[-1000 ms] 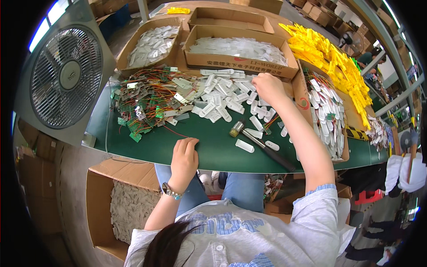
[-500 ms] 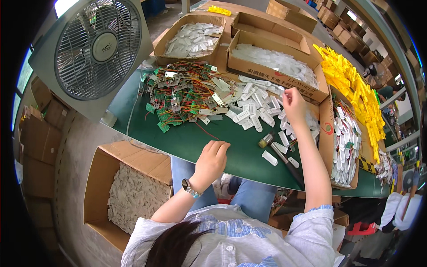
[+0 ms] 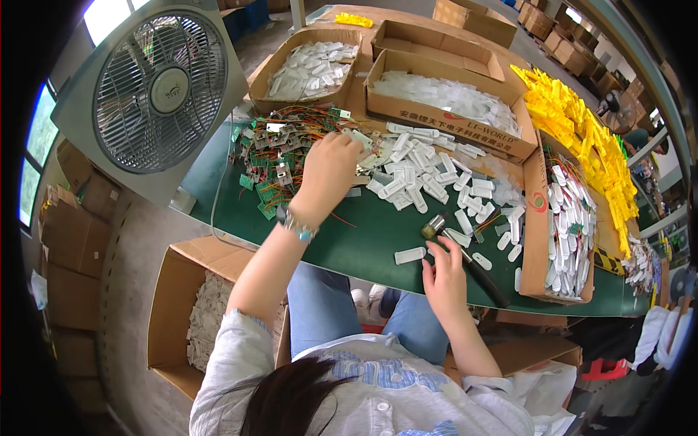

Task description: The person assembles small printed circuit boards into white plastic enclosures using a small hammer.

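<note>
My left hand (image 3: pixel 331 174) reaches into a pile of green circuit boards with red and yellow wires (image 3: pixel 287 149). Its fingers are bent close together, and the tips and whatever they grip are hidden. Low over the front of the green table, my right hand (image 3: pixel 445 280) is open, thumb and forefinger apart. A single white plastic shell (image 3: pixel 410 255) lies flat just beyond its thumb. Right by the forefinger lies a mallet-like tool (image 3: pixel 486 282) with a black handle and a yellowish head. Several more white shells (image 3: pixel 414 174) are heaped past the tool.
Boxes of clear and white plastic parts (image 3: pixel 443 109) line the back. A long carton (image 3: pixel 542 280) of wired shells borders the right side, with yellow strips (image 3: pixel 582 138) beyond. At the left a large fan (image 3: pixel 169 91) stands close. Below the table edge sits an open carton (image 3: pixel 171 312).
My left hand has moved from the table's front edge up to the board pile. My right hand has come back from the white shells toward me. The single shell now lies farther left, turned.
</note>
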